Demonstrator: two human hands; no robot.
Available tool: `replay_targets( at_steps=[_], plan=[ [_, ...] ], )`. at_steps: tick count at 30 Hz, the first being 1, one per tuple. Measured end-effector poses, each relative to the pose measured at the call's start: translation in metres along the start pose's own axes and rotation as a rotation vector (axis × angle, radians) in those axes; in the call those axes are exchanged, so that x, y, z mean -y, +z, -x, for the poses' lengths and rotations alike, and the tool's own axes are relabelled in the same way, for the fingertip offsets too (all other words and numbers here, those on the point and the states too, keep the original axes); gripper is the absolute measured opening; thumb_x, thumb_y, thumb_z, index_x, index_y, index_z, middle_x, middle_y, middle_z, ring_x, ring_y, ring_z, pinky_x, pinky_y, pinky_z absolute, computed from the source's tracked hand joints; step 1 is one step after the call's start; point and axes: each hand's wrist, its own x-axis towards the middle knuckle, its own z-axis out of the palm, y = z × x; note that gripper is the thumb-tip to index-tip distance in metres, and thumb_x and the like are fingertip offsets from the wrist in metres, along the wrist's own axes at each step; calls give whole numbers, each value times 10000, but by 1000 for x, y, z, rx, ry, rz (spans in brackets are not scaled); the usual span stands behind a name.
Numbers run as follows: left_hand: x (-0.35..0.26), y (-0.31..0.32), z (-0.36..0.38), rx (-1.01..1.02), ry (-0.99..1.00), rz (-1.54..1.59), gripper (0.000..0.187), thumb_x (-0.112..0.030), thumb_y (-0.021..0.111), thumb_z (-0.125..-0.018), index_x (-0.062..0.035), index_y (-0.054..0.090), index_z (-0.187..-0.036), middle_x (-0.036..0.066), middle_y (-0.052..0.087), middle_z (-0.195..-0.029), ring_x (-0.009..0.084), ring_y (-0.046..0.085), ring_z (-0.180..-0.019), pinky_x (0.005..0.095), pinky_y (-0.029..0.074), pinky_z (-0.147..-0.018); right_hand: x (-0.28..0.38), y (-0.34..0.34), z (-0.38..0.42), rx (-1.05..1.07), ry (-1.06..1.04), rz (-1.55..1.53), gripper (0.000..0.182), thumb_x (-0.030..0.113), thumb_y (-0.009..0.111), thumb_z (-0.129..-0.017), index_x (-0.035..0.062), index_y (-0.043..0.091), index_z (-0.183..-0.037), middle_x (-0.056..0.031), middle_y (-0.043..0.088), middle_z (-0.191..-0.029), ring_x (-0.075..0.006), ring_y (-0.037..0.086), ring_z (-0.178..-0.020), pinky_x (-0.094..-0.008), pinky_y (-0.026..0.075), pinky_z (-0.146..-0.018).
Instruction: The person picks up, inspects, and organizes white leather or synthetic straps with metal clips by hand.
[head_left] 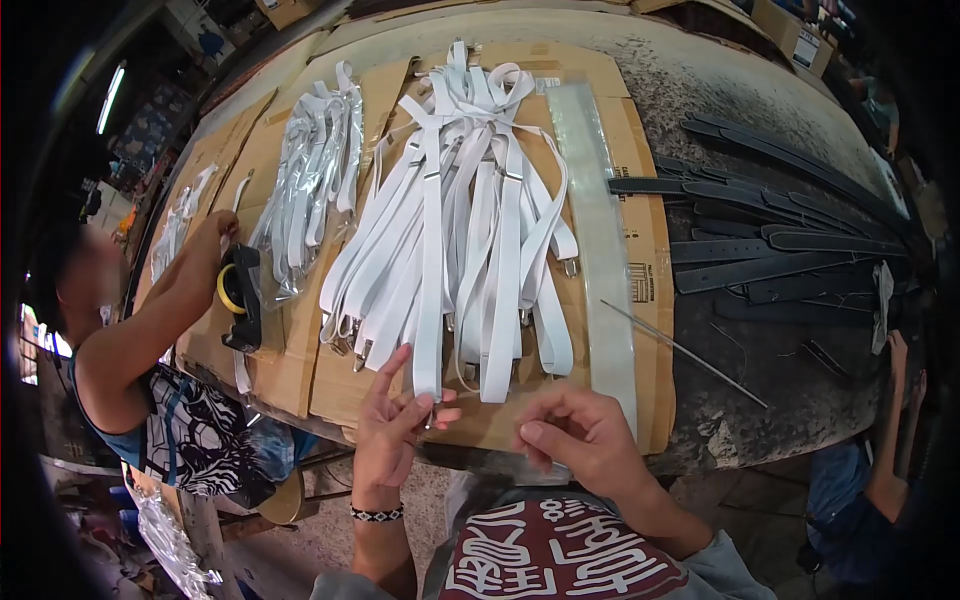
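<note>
Holding straps (428, 300) beside seemingly bagged ones (312, 190)

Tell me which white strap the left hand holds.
The long white strap running straight down the front of the unwrapped pile: its lower end is pinched in the left hand. The similar strap to its right ends free of that grasp.

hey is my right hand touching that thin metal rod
Apart. The head view shows a gap between your right hand and the metal rod, with the pale strip visible in it.
</note>
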Motion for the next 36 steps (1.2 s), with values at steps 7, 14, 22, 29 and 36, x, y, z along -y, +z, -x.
replay_targets(
  at_steps=[7, 14, 22, 29, 36],
  plan=[
    [1, 4, 2, 2, -129, 85, 317, -72, 607, -947, 50, 568, -1236, 209, 735, -1005, 256, 751, -846, 332, 589, -730, -6, 9, -5, -34, 22, -9, 193, 189, 631, -1025, 0, 644, -991, -51, 686, -820, -60, 603, -665, -212, 490, -583],
    [-8, 35, -5, 111, 50, 95, 238, -50, 559, -964, 49, 557, -1180, 229, 730, -1007, 278, 746, -869, 363, 581, -788, -5, 3, -3, -13, 91, 263, 315, 272, 608, -1045, -7, 654, -905, -6, 619, -740, -55, 554, -651, -221, 421, -563],
    [-11, 43, -19, 171, 112, 195, 199, -29, 546, -952, 34, 532, -1140, 252, 723, -1021, 299, 745, -889, 369, 575, -821, -22, 13, -10, -164, -77, 116, 230, 219, 614, -1040, 9, 625, -948, 25, 557, -734, -38, 516, -664, -218, 407, -595],
    [-13, 47, -19, 131, 117, 149, 291, -66, 581, -983, 29, 489, -1243, 257, 719, -1083, 288, 746, -939, 345, 581, -802, -18, 7, -6, -91, 46, 284, 237, 221, 613, -1040, 7, 625, -940, 21, 554, -723, -42, 517, -654, -216, 408, -590],
    [-12, 55, -18, 154, 179, 96, 388, -86, 613, -999, 21, 424, -1321, 282, 698, -1142, 258, 739, -1005, 337, 595, -843, -30, 14, -13, -145, -124, 226, 284, 247, 604, -1046, 13, 618, -886, 18, 554, -711, -50, 498, -631, -221, 403, -579]
  ],
)
